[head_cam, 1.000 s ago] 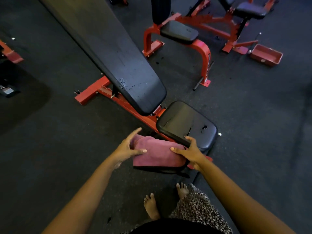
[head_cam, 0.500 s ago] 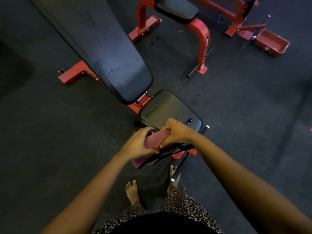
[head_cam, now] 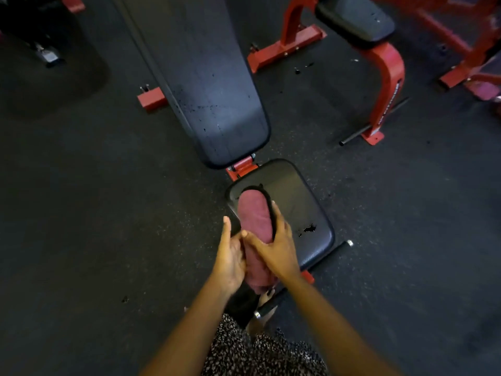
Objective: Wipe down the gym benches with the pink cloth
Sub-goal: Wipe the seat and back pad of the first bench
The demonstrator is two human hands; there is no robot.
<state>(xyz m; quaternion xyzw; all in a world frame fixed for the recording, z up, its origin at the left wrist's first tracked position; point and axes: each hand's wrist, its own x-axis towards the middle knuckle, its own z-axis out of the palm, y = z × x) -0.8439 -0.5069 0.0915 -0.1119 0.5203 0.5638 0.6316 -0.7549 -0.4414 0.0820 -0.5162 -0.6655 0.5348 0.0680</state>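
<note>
Grip decides this step; the pink cloth [head_cam: 254, 218], folded into a long roll with a dark edge, sits over the near left part of the seat pad [head_cam: 298, 196], its far end on or just above the vinyl, which of the two I cannot tell; the right hand [head_cam: 273, 248] wraps it at the middle, thumb across the top and fingers curled down the right side; the left hand [head_cam: 230, 256] lies against the near end with fingers nearly straight, palm touching but not clasping. By my judgement the cloth is being readied for a pass on the seat; better to flatten it so a broad face meets the pad, press with a flat palm, and stroke in overlapping lanes from the hinge end toward the body; go lightly round the tear [head_cam: 309, 228] near the right edge, since a fold could catch and widen it; the long speckled back pad [head_cam: 211, 85] would come next, then the other bench [head_cam: 355, 20] beyond.
</note>
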